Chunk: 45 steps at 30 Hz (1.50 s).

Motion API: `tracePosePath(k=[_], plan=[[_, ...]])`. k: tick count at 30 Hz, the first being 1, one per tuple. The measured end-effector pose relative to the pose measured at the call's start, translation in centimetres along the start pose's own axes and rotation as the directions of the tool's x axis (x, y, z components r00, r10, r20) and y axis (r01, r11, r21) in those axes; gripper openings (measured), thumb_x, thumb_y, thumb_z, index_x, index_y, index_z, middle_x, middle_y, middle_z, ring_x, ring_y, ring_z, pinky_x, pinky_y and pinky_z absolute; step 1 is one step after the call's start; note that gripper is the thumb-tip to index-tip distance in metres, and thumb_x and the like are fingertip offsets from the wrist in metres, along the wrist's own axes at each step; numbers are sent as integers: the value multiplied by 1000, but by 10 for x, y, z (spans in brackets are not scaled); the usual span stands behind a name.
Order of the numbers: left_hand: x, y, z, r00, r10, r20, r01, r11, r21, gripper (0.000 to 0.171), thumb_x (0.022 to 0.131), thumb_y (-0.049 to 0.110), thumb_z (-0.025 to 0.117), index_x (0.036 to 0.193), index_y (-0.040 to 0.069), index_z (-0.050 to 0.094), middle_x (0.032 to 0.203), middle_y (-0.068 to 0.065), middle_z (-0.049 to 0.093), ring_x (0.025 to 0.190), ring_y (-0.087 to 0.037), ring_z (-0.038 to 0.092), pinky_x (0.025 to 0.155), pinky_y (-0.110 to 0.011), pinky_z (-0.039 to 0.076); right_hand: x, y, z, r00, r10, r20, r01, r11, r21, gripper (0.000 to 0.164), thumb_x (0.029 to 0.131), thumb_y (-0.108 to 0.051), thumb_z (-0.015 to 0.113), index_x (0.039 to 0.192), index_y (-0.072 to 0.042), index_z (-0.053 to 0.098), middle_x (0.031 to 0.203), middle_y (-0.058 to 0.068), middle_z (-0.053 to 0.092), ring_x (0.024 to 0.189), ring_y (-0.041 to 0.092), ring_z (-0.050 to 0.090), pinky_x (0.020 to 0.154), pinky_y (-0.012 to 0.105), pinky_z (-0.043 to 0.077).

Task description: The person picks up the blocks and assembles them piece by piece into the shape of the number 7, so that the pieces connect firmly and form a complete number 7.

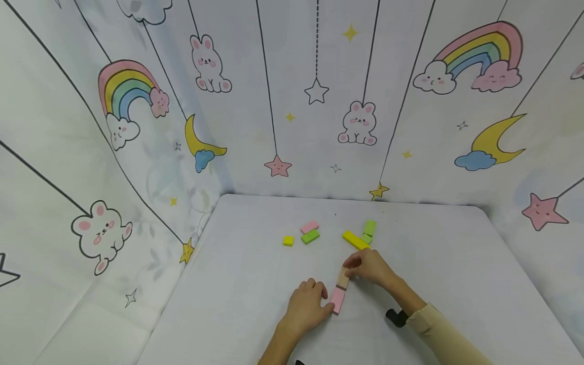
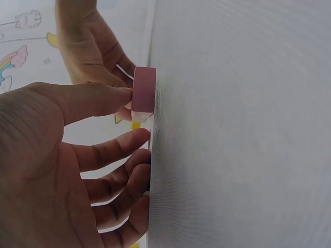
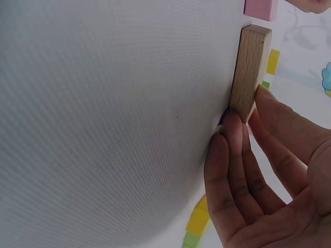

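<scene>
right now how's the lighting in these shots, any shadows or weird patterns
Head view: soft light, with a faint shadow below the right hand; left wrist view: the pink block's near face is in shade; right wrist view: the wooden block's grain shows clearly, while fine ripple lines streak the table.

In the head view, the right grip (image 1: 371,268) hid the near end of the long yellow block (image 1: 355,240) and part of the wooden block (image 1: 342,280). The right sleeve (image 1: 447,337), cut off by the picture's edge, covered part of a black object (image 1: 395,318). Specks (image 1: 335,214) on the far worktop (image 1: 429,263) were too small to tell. The right wrist view cropped the pink block (image 3: 260,9).
</scene>
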<state>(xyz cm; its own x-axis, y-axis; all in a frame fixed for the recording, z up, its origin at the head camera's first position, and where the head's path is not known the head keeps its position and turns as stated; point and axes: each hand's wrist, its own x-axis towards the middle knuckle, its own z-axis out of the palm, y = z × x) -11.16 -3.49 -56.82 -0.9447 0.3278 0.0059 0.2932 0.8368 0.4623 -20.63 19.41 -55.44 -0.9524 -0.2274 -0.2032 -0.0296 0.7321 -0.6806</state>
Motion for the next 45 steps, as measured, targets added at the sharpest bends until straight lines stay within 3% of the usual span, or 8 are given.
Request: tracePosePath(k=[45], plan=[[-4,7,-6,1000,9,-13,-9,1000,4,28,89,39,79,93,16,64,86,5,49,76,-12,44,64,-29,39,-6,5,6,999,-40,13,39,999,30,15,83,-17,89,95,-18,81,81,-8,71,74,14,61,67,31,53]])
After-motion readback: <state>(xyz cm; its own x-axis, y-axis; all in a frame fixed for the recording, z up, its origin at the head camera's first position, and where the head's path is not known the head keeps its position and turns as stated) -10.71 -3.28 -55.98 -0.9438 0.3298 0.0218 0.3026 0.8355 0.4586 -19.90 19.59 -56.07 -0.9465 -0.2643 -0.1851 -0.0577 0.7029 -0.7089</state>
